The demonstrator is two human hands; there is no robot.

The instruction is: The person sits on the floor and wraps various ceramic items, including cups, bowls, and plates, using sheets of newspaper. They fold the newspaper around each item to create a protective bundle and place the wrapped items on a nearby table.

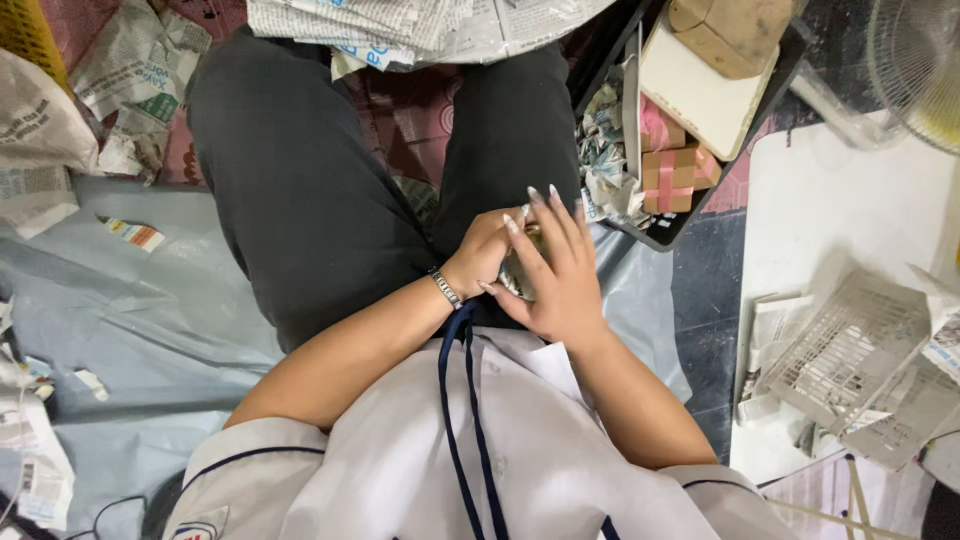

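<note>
So the biggest thing here is the grey plastic sheet (150, 330) covering the floor, with the person sitting on it in dark trousers (300, 180) and a white shirt (520, 460) with a navy lanyard (470, 400) hanging down the front. Crumpled newspaper (120, 70) is piled off to one side, and more sheets lie across the knees. On the other side there's a black tray (690, 215) holding pale blocks, a brownish wooden-looking block and some small pink boxes (675, 175) tied with ribbon. Further out sits a white table (830, 200) with a white lattice basket (850, 345) lying on it.

Both hands meet over the lap. The right hand (555, 275) is spread over a small paper-wrapped bundle (517, 268), fingers loosely curled around it, long pale nails showing. The left hand (485, 250), with a metal bracelet (446, 289) on the wrist, is closed against the same bundle from the other side. The bundle itself is mostly hidden; what peeks out looks like printed newspaper, greyish with dark patches. Can't tell its full shape.
</note>
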